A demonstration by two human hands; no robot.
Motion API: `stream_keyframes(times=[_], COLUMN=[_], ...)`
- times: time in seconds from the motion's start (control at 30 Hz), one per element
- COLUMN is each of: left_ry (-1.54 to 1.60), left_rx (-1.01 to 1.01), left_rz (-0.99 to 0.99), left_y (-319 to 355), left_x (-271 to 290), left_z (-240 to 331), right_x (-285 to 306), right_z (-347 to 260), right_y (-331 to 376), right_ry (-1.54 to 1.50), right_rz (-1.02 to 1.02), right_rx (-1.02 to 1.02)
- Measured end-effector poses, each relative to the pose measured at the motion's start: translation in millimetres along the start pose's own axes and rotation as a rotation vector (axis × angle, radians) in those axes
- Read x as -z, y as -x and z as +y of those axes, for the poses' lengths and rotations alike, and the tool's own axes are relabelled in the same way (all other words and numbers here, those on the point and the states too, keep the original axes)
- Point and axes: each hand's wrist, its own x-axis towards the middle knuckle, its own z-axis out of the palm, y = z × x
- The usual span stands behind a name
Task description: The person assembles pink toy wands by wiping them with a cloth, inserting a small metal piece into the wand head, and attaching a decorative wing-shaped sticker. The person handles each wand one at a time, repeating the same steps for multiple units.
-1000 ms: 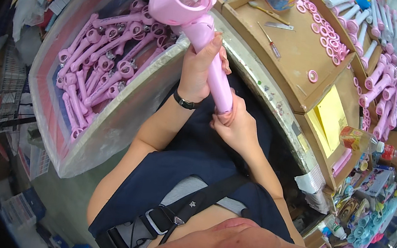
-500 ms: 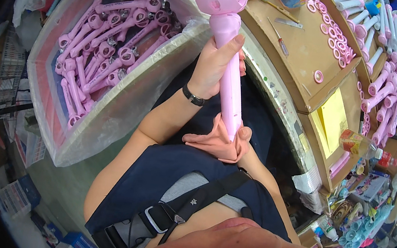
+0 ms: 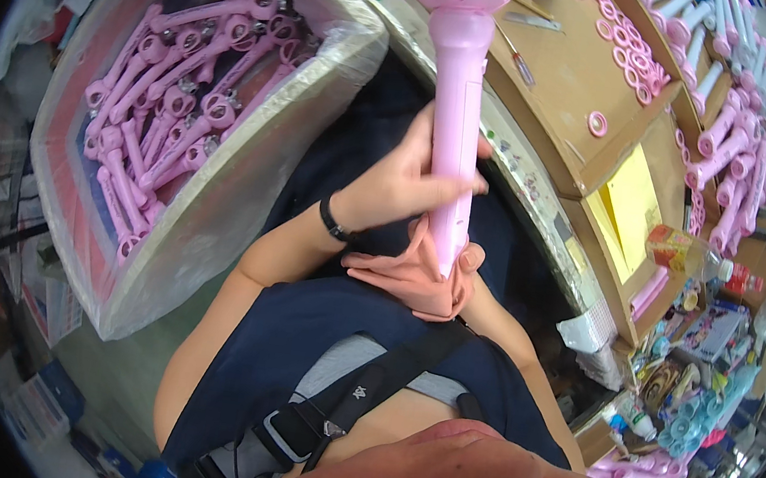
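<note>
Flanking both hands' closed grip (image 3: 423,230) on the pink fan (image 3: 456,113): lined box of pink handles (image 3: 178,106), cardboard bench (image 3: 568,80).

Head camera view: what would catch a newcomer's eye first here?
A tall pink handheld fan stands upright at centre, gripped by the left hand with the right hand at its base. On the left, a plastic-lined box brims with pink fan handles.

The long plastic handheld fan (image 3: 457,123) is pale pink, like the fan parts (image 3: 180,87) heaped in a clear-lined box. Loose plastic rings (image 3: 630,64) are pink on a brown cardboard tray (image 3: 567,89). A paper pad (image 3: 632,206) is yellow.
</note>
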Motion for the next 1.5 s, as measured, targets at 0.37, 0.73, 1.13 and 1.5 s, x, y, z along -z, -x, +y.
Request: stream_keyframes(times=[0.37, 0.73, 1.13, 1.5], left_ry=[0.229, 0.263, 0.245, 0.199], left_rx=[0.215, 0.426, 0.462, 0.438], left_rz=[-0.132, -0.129, -0.054, -0.005], left_y=[-19.5, -21.0, -21.3, -20.5], left_x=[2.1, -17.8, -23.1, -28.7], left_z=[-23.2, -45.0, -49.6, -51.9], right_x=[-86.1, -115.3, -50.2, -46.9], right_z=[-89.3, -158.7, -73.6, -71.4], right_y=[51.9, 47.8, 144.3, 145.8], right_ry=[1.413, 2.648, 2.677, 2.771], right_rz=[1.239, 1.086, 1.476, 1.700], right_rx=[1.041, 1.071, 0.899, 0.573])
